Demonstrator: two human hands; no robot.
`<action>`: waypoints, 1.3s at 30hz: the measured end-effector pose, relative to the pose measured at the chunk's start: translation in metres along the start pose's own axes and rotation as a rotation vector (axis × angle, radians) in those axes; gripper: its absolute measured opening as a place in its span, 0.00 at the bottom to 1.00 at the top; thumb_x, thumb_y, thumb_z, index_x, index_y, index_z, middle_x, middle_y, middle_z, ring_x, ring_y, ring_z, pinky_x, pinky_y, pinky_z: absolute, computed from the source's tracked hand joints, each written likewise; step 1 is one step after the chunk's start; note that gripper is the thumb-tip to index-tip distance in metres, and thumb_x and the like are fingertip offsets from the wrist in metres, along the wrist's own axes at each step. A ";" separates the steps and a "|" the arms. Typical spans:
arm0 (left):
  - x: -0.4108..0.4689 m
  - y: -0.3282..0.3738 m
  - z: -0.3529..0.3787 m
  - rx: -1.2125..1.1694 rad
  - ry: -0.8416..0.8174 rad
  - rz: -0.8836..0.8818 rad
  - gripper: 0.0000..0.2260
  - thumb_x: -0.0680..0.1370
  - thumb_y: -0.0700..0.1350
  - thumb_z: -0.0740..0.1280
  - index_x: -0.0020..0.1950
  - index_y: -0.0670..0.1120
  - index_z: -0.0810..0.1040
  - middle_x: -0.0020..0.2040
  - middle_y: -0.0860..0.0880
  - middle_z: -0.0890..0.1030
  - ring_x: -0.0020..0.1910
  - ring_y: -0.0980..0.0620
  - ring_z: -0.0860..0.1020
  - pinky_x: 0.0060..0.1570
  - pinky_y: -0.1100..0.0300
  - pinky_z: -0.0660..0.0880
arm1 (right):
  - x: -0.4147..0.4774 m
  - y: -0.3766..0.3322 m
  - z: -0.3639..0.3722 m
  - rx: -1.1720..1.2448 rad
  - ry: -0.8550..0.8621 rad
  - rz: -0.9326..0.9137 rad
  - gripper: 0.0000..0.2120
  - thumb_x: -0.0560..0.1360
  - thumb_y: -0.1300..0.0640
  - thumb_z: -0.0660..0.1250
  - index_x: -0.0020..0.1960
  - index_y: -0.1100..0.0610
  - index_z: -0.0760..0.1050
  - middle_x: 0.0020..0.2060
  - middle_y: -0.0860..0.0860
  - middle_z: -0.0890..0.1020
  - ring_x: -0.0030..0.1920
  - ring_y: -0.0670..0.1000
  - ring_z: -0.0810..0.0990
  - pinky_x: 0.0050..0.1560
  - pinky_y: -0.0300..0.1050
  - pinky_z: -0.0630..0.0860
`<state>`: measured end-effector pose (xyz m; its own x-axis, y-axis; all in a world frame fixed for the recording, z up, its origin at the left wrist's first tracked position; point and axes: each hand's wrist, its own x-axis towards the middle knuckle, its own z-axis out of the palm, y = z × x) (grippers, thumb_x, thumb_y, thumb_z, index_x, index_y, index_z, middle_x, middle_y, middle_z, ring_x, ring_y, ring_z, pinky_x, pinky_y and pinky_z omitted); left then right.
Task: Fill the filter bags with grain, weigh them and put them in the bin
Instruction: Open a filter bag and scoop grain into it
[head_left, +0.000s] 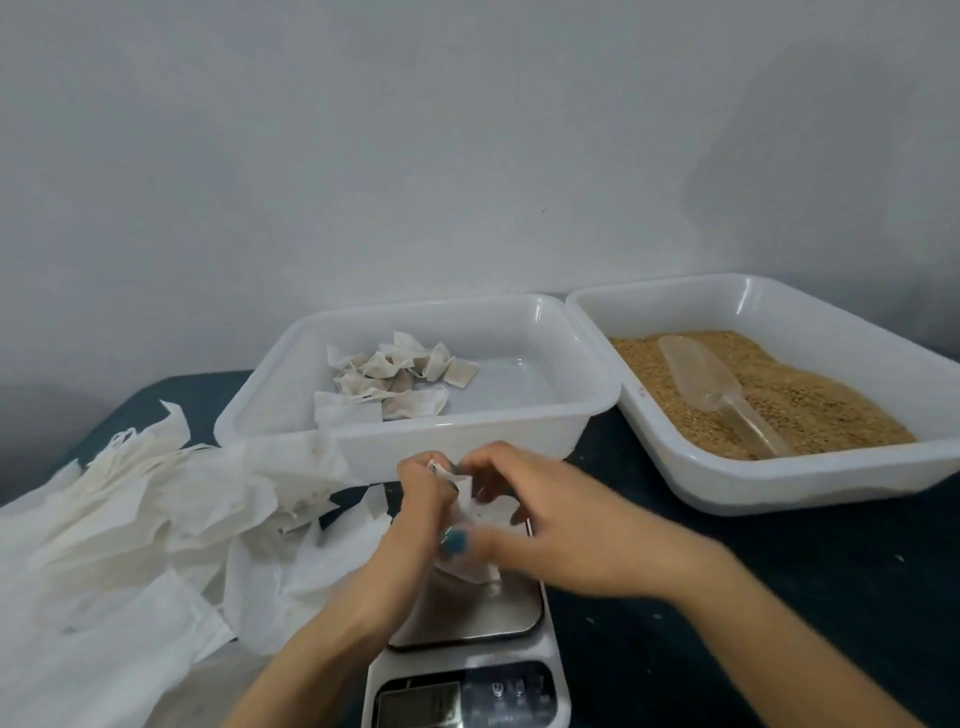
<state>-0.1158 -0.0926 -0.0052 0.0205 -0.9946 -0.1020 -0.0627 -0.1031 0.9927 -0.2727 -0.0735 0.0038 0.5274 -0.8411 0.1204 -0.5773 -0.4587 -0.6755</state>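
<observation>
Over the scale (470, 610), left hand (422, 501) and right hand (563, 517) each pinching one filter bag (469, 569)

A small packing station: dark table (779, 597) by a bare white wall (415, 156), plastic tubs (415, 434), digital scale (493, 693).

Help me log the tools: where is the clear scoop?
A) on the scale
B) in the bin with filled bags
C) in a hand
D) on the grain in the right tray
D: the clear scoop lies on the grain in the right tray; the left hand and right hand grip a filter bag over the scale.
</observation>
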 end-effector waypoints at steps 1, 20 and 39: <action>-0.001 -0.007 -0.006 -0.039 0.018 -0.051 0.25 0.77 0.23 0.51 0.26 0.43 0.70 0.25 0.46 0.69 0.26 0.52 0.71 0.22 0.74 0.65 | 0.004 0.001 0.011 0.011 -0.002 -0.002 0.30 0.69 0.25 0.61 0.66 0.38 0.65 0.54 0.34 0.74 0.55 0.34 0.75 0.53 0.39 0.77; -0.013 -0.040 -0.047 0.305 -0.042 0.314 0.16 0.80 0.60 0.52 0.56 0.61 0.79 0.52 0.63 0.83 0.54 0.64 0.80 0.49 0.68 0.77 | 0.010 0.071 0.037 -0.008 0.486 -0.065 0.21 0.79 0.38 0.53 0.50 0.50 0.78 0.44 0.41 0.79 0.49 0.43 0.75 0.50 0.40 0.71; -0.014 -0.045 -0.047 0.458 -0.019 0.295 0.13 0.84 0.51 0.56 0.65 0.52 0.75 0.54 0.54 0.83 0.56 0.57 0.79 0.60 0.49 0.76 | 0.012 0.082 0.044 -0.019 0.519 0.014 0.24 0.79 0.37 0.49 0.46 0.51 0.78 0.42 0.43 0.79 0.46 0.45 0.75 0.48 0.48 0.74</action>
<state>-0.0661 -0.0736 -0.0452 -0.0810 -0.9819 0.1711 -0.4915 0.1887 0.8502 -0.2860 -0.1086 -0.0820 0.1438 -0.8766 0.4592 -0.5964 -0.4470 -0.6667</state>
